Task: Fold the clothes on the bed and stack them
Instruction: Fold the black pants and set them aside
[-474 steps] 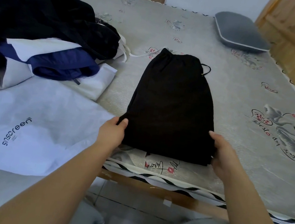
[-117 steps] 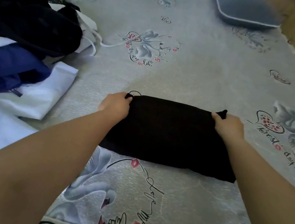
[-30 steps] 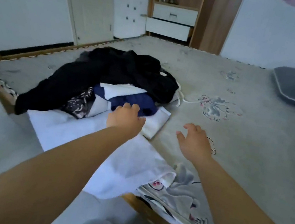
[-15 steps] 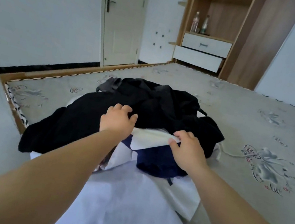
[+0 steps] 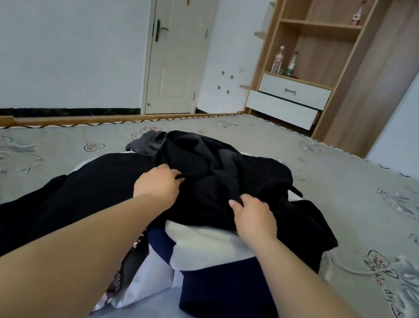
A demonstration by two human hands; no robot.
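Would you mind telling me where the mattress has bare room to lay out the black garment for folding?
Bare mattress lies right of the clothes pile, running to the far edge by the drawers. A narrower strip lies left of the black garment. The near middle is crowded with clothes, where the left hand and right hand grip.

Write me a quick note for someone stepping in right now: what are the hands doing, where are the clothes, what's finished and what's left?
Left hand grips a fold of the black garment on top of the pile.
Right hand pinches the same garment nearer its front edge.
The pile lies on the bed: black on top, a white piece and a navy piece beneath, all unfolded.
No folded stack is in view.
Left: lift the black garment clear, fold it, then the rest, and stack them.
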